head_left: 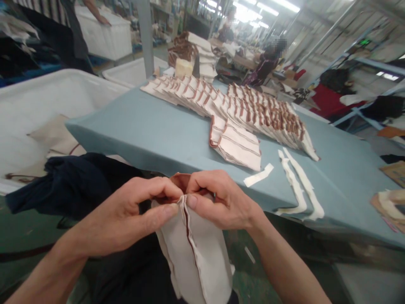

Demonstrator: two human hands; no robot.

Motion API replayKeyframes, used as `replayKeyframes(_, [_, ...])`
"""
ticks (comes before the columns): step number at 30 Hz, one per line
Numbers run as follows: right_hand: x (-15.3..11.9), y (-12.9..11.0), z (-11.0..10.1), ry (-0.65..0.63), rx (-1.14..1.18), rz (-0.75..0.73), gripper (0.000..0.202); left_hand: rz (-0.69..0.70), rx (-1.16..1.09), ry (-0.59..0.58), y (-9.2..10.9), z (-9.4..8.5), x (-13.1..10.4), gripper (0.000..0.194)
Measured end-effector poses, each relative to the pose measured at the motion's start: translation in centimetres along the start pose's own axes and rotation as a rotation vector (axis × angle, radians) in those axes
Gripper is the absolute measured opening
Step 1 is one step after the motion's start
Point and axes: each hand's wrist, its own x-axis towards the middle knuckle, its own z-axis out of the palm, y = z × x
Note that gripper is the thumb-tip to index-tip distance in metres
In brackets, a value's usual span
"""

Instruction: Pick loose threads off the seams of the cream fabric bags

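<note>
Between my hands hangs a white sewn fabric piece [209, 257] with a dark red seam down its middle and a brown inside at the top. My left hand [142, 207] pinches its upper edge just left of the seam, thumb in front. On the other side of the seam my right hand [218, 198] grips the same edge between thumb and fingers. The lower part of the piece drops toward my lap. Just beyond my hands, a folded white piece with brown edging [236, 143] lies on the blue-covered table [142, 135].
Overlapping rows of similar pieces [228, 103] spread across the table's far side. White strips [297, 181] and a short scrap [258, 175] lie at the right. A large white bin [79, 90] and dark blue cloth [79, 181] are at the left. Several people are in the background.
</note>
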Motion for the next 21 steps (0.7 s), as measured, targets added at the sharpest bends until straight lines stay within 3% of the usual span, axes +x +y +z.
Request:
replayKeyframes(5, [0.0, 0.6, 0.4, 0.004, -0.040, -0.015, 0.027, -0.020, 0.113, -0.041, -0.3, 0.2, 0.1, 0.019])
replayKeyframes(10, [-0.9, 2.1, 1.5, -0.021, -0.083, -0.037, 0.025, -0.103, 0.201, -0.036, -0.4, 1.6, -0.6, 0.026])
replayKeyframes(15, [-1.9, 2.9, 2.3, -0.026, -0.008, -0.012, 0.027, -0.201, 0.072, -0.004, -0.7, 2.7, -1.3, 0.028])
replayKeyframes(21, [-2.0, 2.3, 2.7, 0.012, -0.012, 0.036, 0.039, -0.259, -0.039, -0.019, -0.8, 2.4, -1.6, 0.028])
